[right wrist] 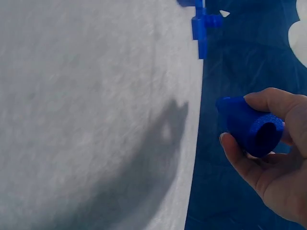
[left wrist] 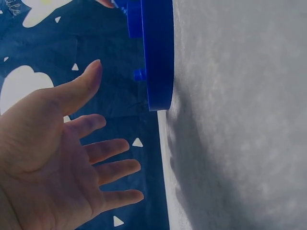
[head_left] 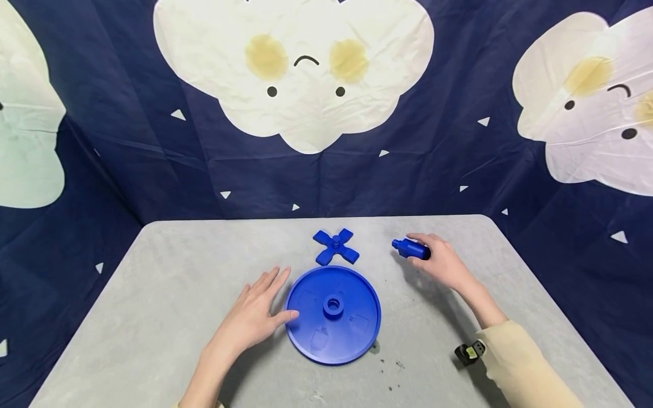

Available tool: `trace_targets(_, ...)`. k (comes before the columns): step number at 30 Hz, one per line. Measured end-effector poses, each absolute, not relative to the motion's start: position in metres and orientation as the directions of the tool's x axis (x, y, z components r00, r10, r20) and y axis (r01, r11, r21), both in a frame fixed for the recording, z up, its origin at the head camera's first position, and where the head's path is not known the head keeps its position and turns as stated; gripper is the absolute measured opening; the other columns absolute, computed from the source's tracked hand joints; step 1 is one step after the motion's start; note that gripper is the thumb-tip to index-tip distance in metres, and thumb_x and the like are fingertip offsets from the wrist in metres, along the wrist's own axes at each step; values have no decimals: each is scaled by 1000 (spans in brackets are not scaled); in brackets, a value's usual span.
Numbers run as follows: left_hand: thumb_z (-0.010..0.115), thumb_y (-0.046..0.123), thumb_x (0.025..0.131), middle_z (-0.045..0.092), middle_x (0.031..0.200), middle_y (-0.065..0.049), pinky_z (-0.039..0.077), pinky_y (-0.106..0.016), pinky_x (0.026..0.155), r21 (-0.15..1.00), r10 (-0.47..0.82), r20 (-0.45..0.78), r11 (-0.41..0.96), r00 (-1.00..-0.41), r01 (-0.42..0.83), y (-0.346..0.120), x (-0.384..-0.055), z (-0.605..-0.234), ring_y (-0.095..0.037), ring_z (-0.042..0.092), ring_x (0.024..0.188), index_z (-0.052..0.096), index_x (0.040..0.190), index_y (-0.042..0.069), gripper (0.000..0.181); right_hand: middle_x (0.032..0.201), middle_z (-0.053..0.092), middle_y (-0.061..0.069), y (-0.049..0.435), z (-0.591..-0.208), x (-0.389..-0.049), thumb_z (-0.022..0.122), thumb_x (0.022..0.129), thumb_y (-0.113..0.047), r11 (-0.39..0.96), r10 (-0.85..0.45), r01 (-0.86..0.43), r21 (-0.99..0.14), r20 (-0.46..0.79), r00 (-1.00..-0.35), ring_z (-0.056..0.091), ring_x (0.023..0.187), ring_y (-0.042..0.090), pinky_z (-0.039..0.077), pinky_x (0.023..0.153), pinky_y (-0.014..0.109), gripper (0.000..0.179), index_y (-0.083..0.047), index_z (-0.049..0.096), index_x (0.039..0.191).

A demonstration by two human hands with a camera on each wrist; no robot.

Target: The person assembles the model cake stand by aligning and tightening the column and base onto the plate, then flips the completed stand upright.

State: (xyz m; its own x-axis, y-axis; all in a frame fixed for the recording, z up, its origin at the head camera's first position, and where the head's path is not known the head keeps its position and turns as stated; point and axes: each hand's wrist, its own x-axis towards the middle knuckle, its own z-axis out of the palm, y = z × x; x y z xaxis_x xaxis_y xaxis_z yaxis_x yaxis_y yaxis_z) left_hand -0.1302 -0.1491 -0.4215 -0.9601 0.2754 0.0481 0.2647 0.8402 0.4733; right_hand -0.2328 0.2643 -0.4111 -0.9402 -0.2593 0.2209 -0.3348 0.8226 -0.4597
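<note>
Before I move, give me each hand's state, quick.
Left hand: open, holding nothing.
Right hand: closed, holding the tube.

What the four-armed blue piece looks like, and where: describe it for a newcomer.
On the grey table, find the large round blue disc. Just beyond its far rim lies the blue cross-shaped piece with a central stub; its four flat arms distinguish it from the disc and the blue cylinder in the right hand.

a grey table [head_left: 168, 283] stands before navy cloth [head_left: 122, 136] printed with white clouds [head_left: 306, 96].
</note>
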Motion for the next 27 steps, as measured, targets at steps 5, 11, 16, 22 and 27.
trace_targets(5, 74, 42, 93, 36, 165, -22, 25, -74, 121, 483, 263, 8, 844, -965, 234, -146, -129, -421, -49, 38, 150, 34, 162, 17, 83, 120, 73, 20, 259, -404, -229, 76, 89, -20, 804, -224, -337, -489, 275, -935, 69, 109, 35, 55, 93, 52, 56, -10, 59, 142)
trace_targets(11, 77, 41, 91, 38, 164, -22, 26, -75, 120, 496, 262, -30, 842, -964, 214, -142, -125, -421, -49, 38, 150, 35, 162, 17, 85, 119, 74, 17, 249, -398, -222, 77, 90, -28, 776, -151, -304, -552, 305, -940, 71, 101, 31, 56, 85, 44, 57, -15, 59, 142)
trace_targets(16, 79, 44, 87, 39, 163, -24, 29, -76, 117, 504, 276, -87, 841, -957, 196, -140, -121, -421, -52, 36, 150, 38, 160, 14, 89, 115, 74, 14, 242, -395, -214, 79, 91, -31, 730, -79, -274, -626, 321, -944, 70, 93, 24, 56, 78, 29, 53, -16, 61, 138)
trace_targets(22, 80, 45, 86, 39, 162, -25, 28, -76, 118, 489, 274, -153, 856, -950, 168, -139, -119, -425, -54, 32, 151, 41, 158, 12, 89, 108, 75, 12, 233, -392, -205, 79, 91, -32, 668, -25, -271, -693, 343, -939, 67, 87, 18, 54, 72, 16, 47, -15, 64, 132)
trace_targets(27, 80, 46, 85, 39, 162, -26, 28, -75, 118, 478, 275, -173, 863, -946, 164, -139, -119, -428, -54, 30, 151, 42, 158, 10, 90, 101, 76, 11, 227, -391, -199, 81, 90, -30, 626, -4, -281, -727, 357, -934, 65, 81, 14, 53, 69, 16, 45, -16, 64, 129)
